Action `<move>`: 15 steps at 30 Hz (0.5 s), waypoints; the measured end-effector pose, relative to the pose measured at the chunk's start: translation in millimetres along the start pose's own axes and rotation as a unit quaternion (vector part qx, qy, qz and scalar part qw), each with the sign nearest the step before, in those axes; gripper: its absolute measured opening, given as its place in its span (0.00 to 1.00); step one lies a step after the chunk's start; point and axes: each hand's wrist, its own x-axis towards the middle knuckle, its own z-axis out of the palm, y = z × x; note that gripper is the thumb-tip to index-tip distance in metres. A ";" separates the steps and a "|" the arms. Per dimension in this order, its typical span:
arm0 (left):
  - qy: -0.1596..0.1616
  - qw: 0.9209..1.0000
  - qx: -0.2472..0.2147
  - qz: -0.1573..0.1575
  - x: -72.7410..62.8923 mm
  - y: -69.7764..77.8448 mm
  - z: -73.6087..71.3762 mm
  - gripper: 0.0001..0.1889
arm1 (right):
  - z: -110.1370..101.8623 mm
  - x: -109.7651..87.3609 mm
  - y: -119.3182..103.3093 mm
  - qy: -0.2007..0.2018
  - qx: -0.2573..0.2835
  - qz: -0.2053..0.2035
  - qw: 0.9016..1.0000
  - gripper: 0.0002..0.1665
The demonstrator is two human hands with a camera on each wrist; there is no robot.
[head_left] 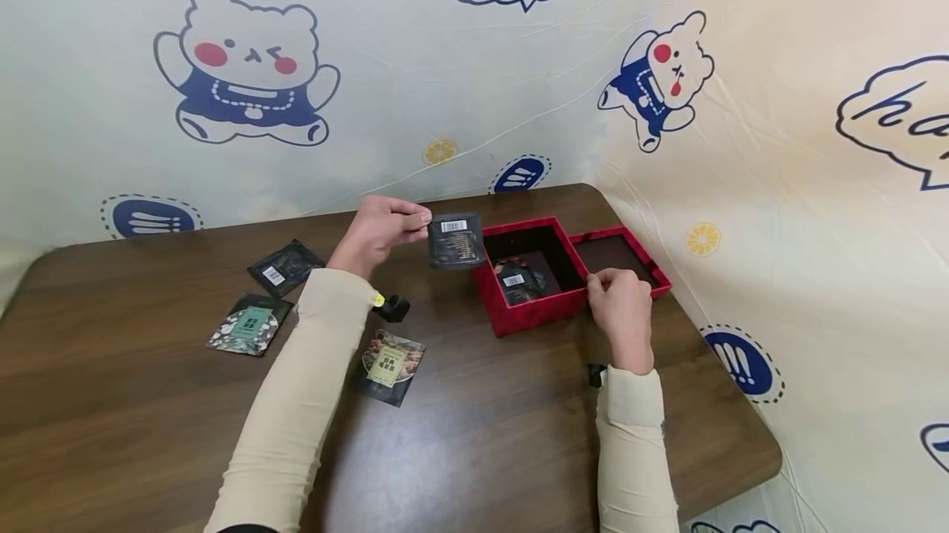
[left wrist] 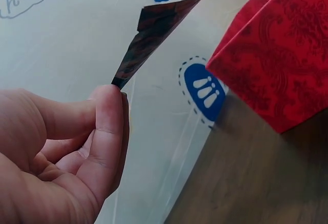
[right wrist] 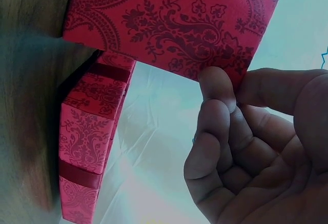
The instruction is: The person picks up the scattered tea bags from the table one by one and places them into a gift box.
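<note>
My left hand pinches a black sachet by its edge, just left of an open red patterned box. A white barcode label shows on the sachet's near face; in the left wrist view the same sachet appears nearly edge-on. Inside the box, on its floor, lies another dark sachet with a barcode. My right hand pinches the box's near right corner between thumb and fingers, which the right wrist view shows at the red wall.
The red lid lies right of the box, dark inside upward. On the wooden table a yellow-label packet lies near the middle; a green-label packet and a black sachet are farther left. A printed cloth wall stands behind.
</note>
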 end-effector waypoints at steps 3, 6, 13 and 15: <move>-0.006 1.000 0.003 -0.001 0.3 -1.7 5.8 0.15 | 0.7 -0.4 -0.3 0.008 0.001 -0.003 1.000 0.16; -0.010 1.000 -0.001 -0.004 -0.4 -3.9 12.9 0.15 | 0.5 -0.7 -0.1 0.012 0.001 -0.003 1.000 0.15; 0.000 0.999 -0.043 -0.009 -0.3 -4.8 33.0 0.13 | 0.6 -0.5 -0.3 0.017 0.003 -0.006 1.000 0.15; 0.002 0.999 -0.043 -0.009 -0.2 -4.1 37.9 0.13 | 0.8 -0.7 -0.4 0.018 0.005 -0.005 1.000 0.15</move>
